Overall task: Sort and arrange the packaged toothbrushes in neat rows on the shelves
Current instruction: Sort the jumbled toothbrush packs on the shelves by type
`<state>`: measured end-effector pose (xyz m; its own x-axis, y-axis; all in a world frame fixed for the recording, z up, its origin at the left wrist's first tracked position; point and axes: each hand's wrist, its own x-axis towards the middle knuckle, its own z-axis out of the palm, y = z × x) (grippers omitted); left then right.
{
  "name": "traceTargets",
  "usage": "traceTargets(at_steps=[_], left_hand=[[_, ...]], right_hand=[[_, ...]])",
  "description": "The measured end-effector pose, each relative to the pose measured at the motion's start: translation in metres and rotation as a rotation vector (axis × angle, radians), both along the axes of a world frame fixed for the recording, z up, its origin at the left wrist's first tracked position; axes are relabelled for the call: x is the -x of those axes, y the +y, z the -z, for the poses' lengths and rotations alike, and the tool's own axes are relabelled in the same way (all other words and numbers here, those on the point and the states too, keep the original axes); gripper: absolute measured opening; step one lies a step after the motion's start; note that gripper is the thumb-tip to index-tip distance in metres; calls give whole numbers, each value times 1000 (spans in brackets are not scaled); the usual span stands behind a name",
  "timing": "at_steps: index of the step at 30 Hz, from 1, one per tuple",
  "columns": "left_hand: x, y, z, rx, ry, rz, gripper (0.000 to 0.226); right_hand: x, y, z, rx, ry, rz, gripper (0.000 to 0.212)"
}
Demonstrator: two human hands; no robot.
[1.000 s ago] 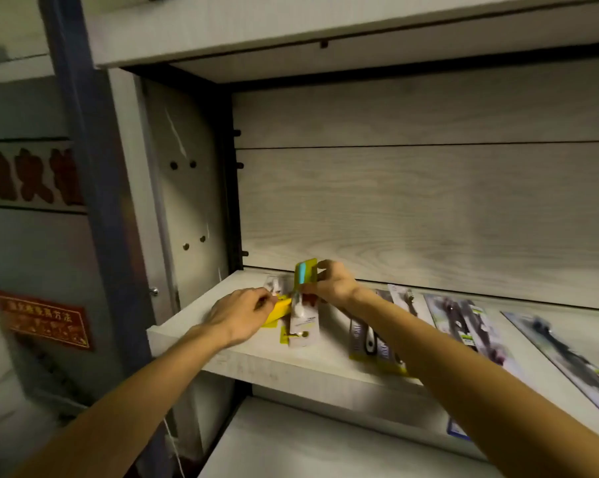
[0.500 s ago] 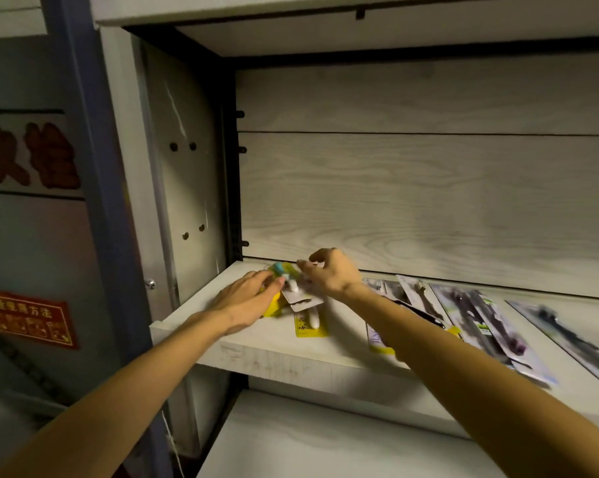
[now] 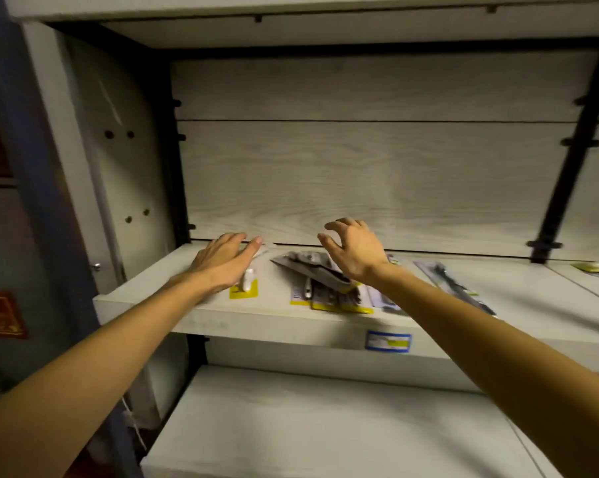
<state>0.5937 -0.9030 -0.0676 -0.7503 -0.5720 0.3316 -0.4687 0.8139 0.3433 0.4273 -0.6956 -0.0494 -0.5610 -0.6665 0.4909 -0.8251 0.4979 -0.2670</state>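
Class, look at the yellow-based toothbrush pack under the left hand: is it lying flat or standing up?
Lying flat. The yellow-based pack rests on the shelf, with the left hand spread over its far end.

A blue-bordered price label sits on the shelf edge; a red sign hangs far left.

Dim yellowish light; soft blur; curved edges

I count two hands, my left hand and my right hand, and two shelves, the upper shelf and the lower shelf. One yellow-carded toothbrush pack lies apart, one dark toothbrush pack to the right. The overlapping packs between them are too blurred to count; one price label is on the shelf edge.
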Motion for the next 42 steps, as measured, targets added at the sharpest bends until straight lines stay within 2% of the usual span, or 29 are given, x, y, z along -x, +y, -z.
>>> traceTargets(at_steps=[2,7,11,16,19,22,25,30,35,39,42], left_hand=[[12,42,-7,134,-30,33,71],[41,159,-10,323,1,157,67],[65,267,-3,427,70,285,59],[95,404,11,460,173,488,46],[113,482,23,409,155,603,45],[136,548,26,527,119,748,40],[165,593,18,580,88,824,38],[222,640,5,596,123,827,34],[297,665,-6,612,82,685,41],[358,663,-20,441,32,499,45],[396,653,-29,301,62,379,47]], right_hand=[[8,45,4,-87,139,42,58],[21,162,5,-152,298,119,64],[23,277,2,-112,406,109,56],[24,428,18,-127,536,27,37],[38,511,35,-144,470,119,39],[57,584,49,-79,318,281,45],[76,643,58,-69,247,413,47],[119,707,62,-11,187,523,45],[176,732,50,-10,223,522,42],[220,736,17,-173,303,477,44],[254,732,-7,-178,346,461,42]])
